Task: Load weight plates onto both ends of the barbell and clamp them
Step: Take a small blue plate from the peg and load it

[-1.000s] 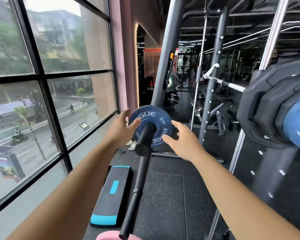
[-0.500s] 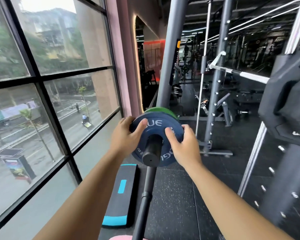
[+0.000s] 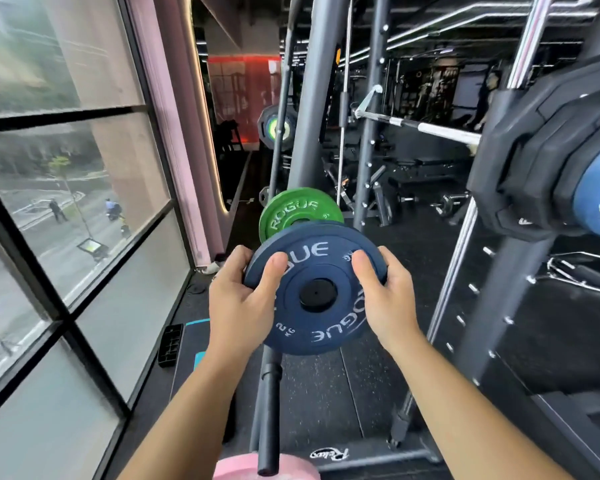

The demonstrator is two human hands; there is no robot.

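Left hand [image 3: 239, 303]: thumb and fingers curled round blue plate [image 3: 326, 329] rim.
Right hand [image 3: 388, 299]: gripping opposite rim.
Green plate [image 3: 293, 211]: just behind.

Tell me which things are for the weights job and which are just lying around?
For the job: blue plate, green plate, barbell, left hand and right hand gripping the blue plate.
Just lying about: step platform, black plates on the rack, silver bar.

Left grip [image 3: 243, 303], right grip [image 3: 387, 301] curled, arms outstretched.
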